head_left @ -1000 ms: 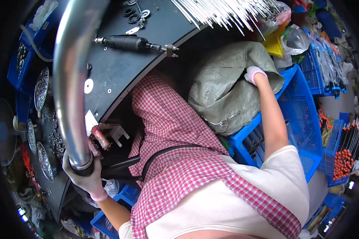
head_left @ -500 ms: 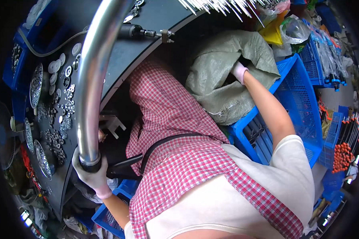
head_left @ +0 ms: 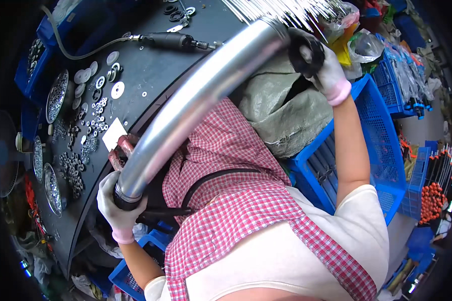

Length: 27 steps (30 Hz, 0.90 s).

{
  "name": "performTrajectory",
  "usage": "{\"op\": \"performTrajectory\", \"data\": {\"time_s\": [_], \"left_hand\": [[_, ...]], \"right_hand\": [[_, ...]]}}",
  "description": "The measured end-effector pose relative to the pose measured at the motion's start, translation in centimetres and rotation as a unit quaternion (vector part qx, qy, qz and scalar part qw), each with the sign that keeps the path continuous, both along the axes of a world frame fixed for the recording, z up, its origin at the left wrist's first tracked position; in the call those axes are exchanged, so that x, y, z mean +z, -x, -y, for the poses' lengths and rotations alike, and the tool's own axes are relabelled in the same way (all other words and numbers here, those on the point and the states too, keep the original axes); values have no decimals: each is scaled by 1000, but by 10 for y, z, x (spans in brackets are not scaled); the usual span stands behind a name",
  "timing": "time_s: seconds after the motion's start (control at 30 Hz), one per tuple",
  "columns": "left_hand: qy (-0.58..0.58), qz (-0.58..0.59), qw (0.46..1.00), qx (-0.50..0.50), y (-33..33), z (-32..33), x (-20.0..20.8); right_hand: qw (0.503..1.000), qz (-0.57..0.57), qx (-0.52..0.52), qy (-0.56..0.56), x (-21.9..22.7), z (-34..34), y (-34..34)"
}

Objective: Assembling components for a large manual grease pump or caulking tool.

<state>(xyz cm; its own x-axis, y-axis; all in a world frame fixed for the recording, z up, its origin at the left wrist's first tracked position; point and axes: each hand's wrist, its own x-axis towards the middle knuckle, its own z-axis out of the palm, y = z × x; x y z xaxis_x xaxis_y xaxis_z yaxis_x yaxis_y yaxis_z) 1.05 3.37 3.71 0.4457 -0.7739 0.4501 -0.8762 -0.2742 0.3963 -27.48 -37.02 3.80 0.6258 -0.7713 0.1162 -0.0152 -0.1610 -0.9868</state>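
A thick, shiny metal tube (head_left: pixel 196 108) slants across the middle, from lower left to upper right. My gloved left hand (head_left: pixel 119 200) is wrapped round its lower end, where a black collar (head_left: pixel 127 199) shows. In my gloved right hand (head_left: pixel 329 72) is a black round part with a hole (head_left: pixel 306 54), close beside the tube's upper open end; whether the two touch I cannot tell. Below that hand lies a grey-green woven sack (head_left: pixel 291 115), its mouth open. Behind the tube's lower half stand reddish clamp-like jaws (head_left: pixel 121 150) beside a white square piece (head_left: pixel 114 134).
On the dark workbench (head_left: pixel 150 70) lie a black air tool (head_left: pixel 168 40) with a hose, several washers, small fittings and metal bowls (head_left: pixel 58 95). Thin white rods (head_left: pixel 281 10) stick out at the far edge. A blue crate (head_left: pixel 371 120) holding tubes stands at my right.
My right hand has come out of the sack with the black round part and risen to the tube's upper end. The tube has tilted to the right, and my left hand moved slightly up.
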Motion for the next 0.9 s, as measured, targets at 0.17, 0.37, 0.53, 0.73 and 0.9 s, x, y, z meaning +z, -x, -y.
{"op": "performTrajectory", "data": {"time_s": [0.17, 0.37, 0.53, 0.73, 0.9], "left_hand": [[-29, 8, 999, -39, -1, -11, 9], [-7, 39, 999, -26, -12, -27, 16], [-35, -34, 998, -37, -22, -37, 25], [-91, -308, 944, -70, -50, -56, 31], [-130, -448, 884, -39, -63, -57, 39]], "right_hand": [[992, 26, 120, 27, -4, 16, -19], [932, 109, 311, -151, 43, -9, -29], [956, -67, 285, 31, 77, -14, -24], [867, 11, 412, 282, 80, -19, -11], [774, 75, 368, 509, 94, -31, -11]]}}
